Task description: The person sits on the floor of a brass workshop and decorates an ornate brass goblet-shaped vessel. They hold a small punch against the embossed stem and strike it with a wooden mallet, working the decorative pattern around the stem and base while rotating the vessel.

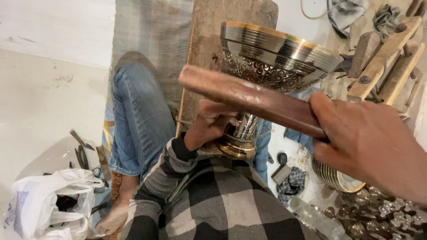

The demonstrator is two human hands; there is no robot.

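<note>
Metal goblet held over my lap, wooden bar laid across it.

The shiny goblet (273, 58), gold-rimmed with an engraved band round the bowl, stands tilted above my checked shirt, in front of an upright wooden plank (209, 53). My left hand (211, 126) is wrapped tight around its stem just above the brass-coloured foot. My right hand (369, 142) is closed on one end of a reddish-brown wooden bar (249, 100), which runs crosswise in front of the goblet's stem under the bowl; whether it touches I cannot tell. To my left my jeans-clad leg lies on the pale floor, with pliers (80, 149) and a white plastic bag (44, 204) beside it. To my right are wooden tools (387, 58), a stack of metal discs (336, 178) and small metal pieces (382, 213).
</note>
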